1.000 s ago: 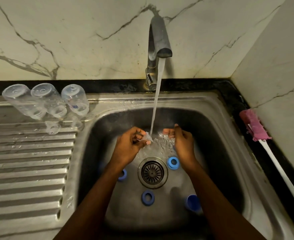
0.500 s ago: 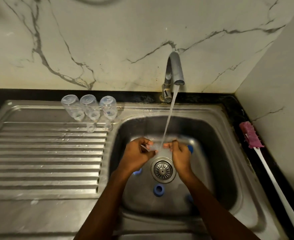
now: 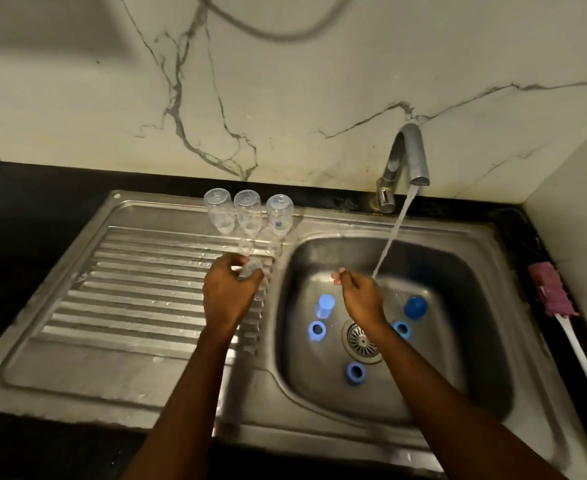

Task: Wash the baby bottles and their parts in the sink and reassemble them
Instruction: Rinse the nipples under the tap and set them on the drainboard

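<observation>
Blue rings, pink brush, grey-veined white marble wall.

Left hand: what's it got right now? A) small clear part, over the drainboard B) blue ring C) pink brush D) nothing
A: the left hand pinches a small clear part above the ribbed drainboard, left of the basin.

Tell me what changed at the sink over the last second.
The left hand carried the small clear part out of the water stream, leftward over the draining board, gripping it in its fingers. The right hand stayed over the basin beside the stream, holding nothing visible. Unchanged: tap running, three upturned bottles, blue rings in the basin, brush at the right.
</observation>
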